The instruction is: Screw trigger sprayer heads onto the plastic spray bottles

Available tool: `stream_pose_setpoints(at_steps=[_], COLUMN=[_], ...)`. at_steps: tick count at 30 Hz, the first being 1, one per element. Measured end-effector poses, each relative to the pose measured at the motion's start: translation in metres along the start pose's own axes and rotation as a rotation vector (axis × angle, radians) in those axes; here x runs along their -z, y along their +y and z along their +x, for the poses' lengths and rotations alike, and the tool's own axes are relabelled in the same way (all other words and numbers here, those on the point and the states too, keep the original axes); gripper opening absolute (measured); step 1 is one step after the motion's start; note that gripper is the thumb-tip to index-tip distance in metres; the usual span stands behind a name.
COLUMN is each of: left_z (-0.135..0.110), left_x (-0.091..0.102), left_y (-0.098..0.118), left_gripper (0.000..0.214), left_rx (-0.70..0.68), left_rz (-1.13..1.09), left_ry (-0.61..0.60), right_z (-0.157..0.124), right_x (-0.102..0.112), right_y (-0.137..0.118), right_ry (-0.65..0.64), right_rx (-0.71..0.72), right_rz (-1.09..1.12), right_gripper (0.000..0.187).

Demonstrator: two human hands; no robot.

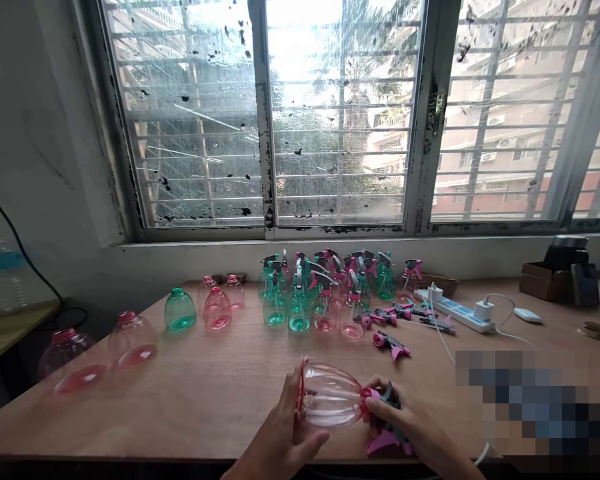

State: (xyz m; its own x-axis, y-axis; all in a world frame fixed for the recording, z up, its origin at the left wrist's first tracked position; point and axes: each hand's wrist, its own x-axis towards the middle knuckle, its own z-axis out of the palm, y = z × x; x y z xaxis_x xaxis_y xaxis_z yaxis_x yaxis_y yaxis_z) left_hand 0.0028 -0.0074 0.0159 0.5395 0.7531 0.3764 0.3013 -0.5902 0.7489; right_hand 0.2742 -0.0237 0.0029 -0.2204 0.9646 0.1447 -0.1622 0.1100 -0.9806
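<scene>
A clear pink bottle (330, 395) lies on its side in the air above the near edge of the table, neck to the right. My left hand (285, 427) is closed about its base, with the palm against the bottom. At the neck, the fingers of my right hand (393, 410) are wrapped round a pink and dark trigger spray head (373, 394), whose collar meets the bottle's mouth. A pink piece (386, 441) shows under my right hand; I cannot tell whether it belongs to the same spray head. Beyond them lies a loose pink and black spray head (391, 345).
Green and pink bottles with spray heads (299, 303) stand grouped at the back. Several headless bottles (180, 310) stand at left. More loose spray heads (405, 312) lie near a white power strip (455, 312) with cables. A cardboard box (545, 283) is at back right; a blurred patch covers the right front.
</scene>
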Motion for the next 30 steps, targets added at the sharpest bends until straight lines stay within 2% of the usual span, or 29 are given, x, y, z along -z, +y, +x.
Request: stream_pose_setpoints(at_steps=[7,18,24,27,30], left_z=[0.0,-0.002,-0.001,0.001,0.001], left_x=[-0.006,0.001,0.0,-0.003,-0.005], left_y=[-0.02,-0.004,-0.009,-0.015,-0.022], left_gripper=[0.081,0.098,0.093,0.085,0.08], left_rx=[-0.006,0.07,0.035,-0.024,-0.022], left_rz=[-0.086,-0.06,-0.036,-0.037,-0.051], left_ry=[0.029,-0.002,-0.004,0.042,0.065], right_z=[0.001,0.0,0.0,0.0,0.0], right_x=[0.002,-0.001,-0.001,-0.001,0.0], right_y=[0.002,-0.002,-0.002,-0.002,-0.001], right_ry=[0.002,0.008,0.015,0.012,-0.001], right_rx=[-0.016,-0.027,-0.02,-0.014,-0.016], right_rz=[-0.027,-0.009,-0.019,-0.023,-0.022], right_gripper=[0.042,0.043,0.043,0.041,0.041])
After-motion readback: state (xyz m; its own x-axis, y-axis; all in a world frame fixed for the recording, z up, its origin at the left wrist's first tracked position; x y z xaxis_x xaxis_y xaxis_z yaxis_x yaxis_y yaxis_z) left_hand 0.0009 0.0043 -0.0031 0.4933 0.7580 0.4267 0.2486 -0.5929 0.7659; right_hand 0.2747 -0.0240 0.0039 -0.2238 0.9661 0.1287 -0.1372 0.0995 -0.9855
